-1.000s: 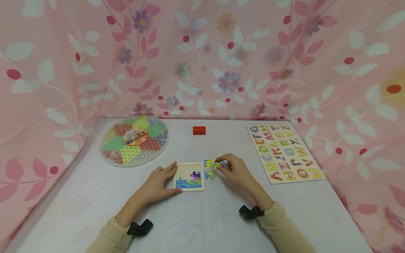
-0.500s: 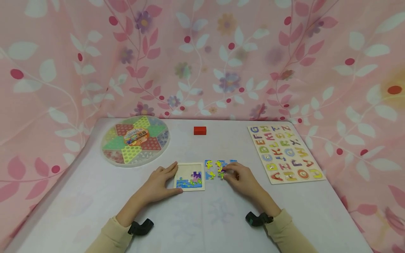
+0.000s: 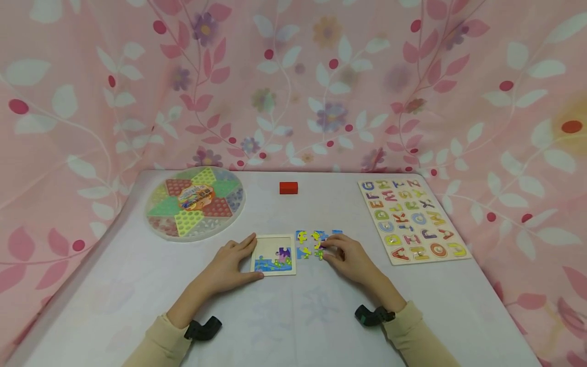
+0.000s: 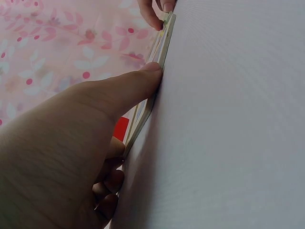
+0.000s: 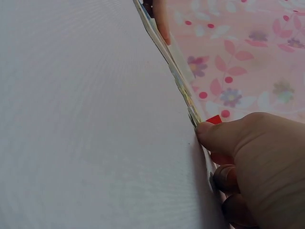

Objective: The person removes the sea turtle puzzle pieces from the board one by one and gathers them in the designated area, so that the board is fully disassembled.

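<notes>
Left hand (image 3: 228,267) braces the square wooden puzzle tray (image 3: 274,255) flat on the tabletop (image 3: 293,316), thumb along its 6 o'clock edge. Right hand (image 3: 352,260) pinches a flat jigsaw piece (image 3: 319,253) among loose pieces (image 3: 308,241) at the tray's 3 o'clock.

Left hand (image 3: 231,265): lies flat, palm down, fingers straight and thumb spread, forearm in a cream sleeve.
Right hand (image 3: 350,259): palm down, fingers bent, fingertips (image 5: 206,129) pressed low, wrist slightly raised.
</notes>
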`<control>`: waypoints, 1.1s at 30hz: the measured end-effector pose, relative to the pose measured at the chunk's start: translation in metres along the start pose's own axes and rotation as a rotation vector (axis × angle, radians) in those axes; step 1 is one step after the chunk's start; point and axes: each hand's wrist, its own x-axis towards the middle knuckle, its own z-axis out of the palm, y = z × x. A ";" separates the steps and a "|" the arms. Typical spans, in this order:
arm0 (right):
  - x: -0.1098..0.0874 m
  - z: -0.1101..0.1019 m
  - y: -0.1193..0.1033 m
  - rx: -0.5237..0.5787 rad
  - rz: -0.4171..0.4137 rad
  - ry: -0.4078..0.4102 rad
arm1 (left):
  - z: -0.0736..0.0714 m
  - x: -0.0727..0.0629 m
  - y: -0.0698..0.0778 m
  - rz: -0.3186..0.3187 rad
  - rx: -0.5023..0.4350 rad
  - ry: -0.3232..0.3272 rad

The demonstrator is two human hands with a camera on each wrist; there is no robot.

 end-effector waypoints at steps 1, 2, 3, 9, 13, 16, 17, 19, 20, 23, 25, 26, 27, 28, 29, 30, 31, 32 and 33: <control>0.000 0.000 0.000 0.000 0.003 -0.001 | 0.000 0.000 0.000 -0.001 0.000 0.000; 0.001 0.000 0.000 0.001 0.007 -0.002 | 0.000 0.000 0.000 -0.001 -0.001 0.000; 0.001 0.000 0.000 0.001 0.011 -0.002 | 0.000 0.000 0.001 -0.002 -0.003 0.000; 0.001 -0.002 0.001 0.037 0.042 -0.002 | 0.000 0.000 0.002 -0.008 -0.006 0.000; 0.000 -0.004 0.003 0.133 0.095 0.026 | -0.001 -0.001 0.002 -0.005 -0.002 0.001; 0.000 -0.006 0.003 0.222 0.130 0.062 | -0.001 -0.001 0.002 -0.005 -0.005 -0.001; 0.000 -0.006 0.003 0.245 0.135 0.069 | -0.001 -0.001 0.001 -0.006 -0.004 -0.002; 0.002 -0.006 -0.001 0.261 0.133 0.069 | -0.001 -0.001 0.001 -0.005 -0.004 -0.002; 0.003 -0.006 -0.003 0.255 0.126 0.065 | -0.001 -0.001 0.001 -0.004 -0.003 -0.001; 0.008 -0.002 -0.011 0.224 0.080 0.036 | -0.001 -0.001 0.001 0.000 0.000 0.003; 0.012 0.002 -0.019 0.208 0.044 0.011 | -0.002 -0.001 0.000 0.002 0.000 0.003; 0.014 0.004 -0.024 0.203 0.031 -0.002 | -0.002 0.000 0.000 0.002 -0.001 0.004; 0.017 0.007 -0.029 0.197 0.017 -0.016 | -0.002 0.000 0.000 0.003 -0.001 0.004; 0.020 0.010 -0.034 0.194 0.013 -0.034 | -0.002 0.000 0.000 0.003 -0.003 0.005; 0.023 0.013 -0.039 0.192 0.011 -0.053 | -0.002 0.000 -0.001 0.003 -0.005 0.004; 0.026 0.016 -0.044 0.190 0.013 -0.074 | -0.002 0.000 -0.001 0.002 -0.007 0.005; 0.029 0.020 -0.049 0.184 0.013 -0.096 | -0.001 0.000 -0.001 0.006 -0.004 0.009; 0.032 0.023 -0.053 0.176 0.013 -0.117 | -0.001 0.000 -0.002 0.011 -0.001 0.014; 0.036 0.027 -0.058 0.166 0.015 -0.139 | 0.000 0.000 -0.002 0.015 0.000 0.019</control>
